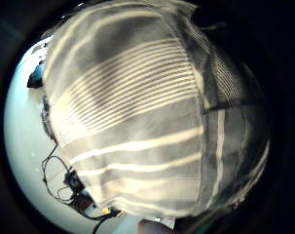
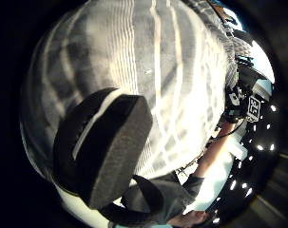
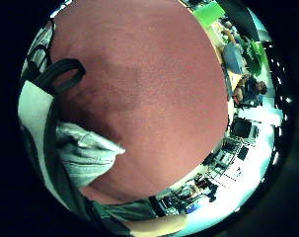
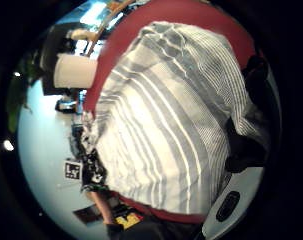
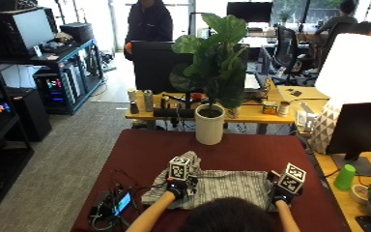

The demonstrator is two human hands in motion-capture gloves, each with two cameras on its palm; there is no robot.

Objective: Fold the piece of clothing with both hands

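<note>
Outside view first: we see the grey striped garment [image 5: 214, 187] lying spread on the dark red table [image 5: 147, 147], just in front of the person's head, with a bunched part rising at its left end. Our left hand [image 5: 175, 188] rests on that left end, and our right hand [image 5: 281, 190] sits at the garment's right edge; from here we cannot tell whether either hand's fingers pinch the cloth. In the left thumb side palm view the stripes fill the picture close to the palm, with a gloved thumb [image 2: 103, 147] across them. Beyond the garment a white plant pot [image 5: 210, 129] stands at the table's far edge, well apart.
</note>
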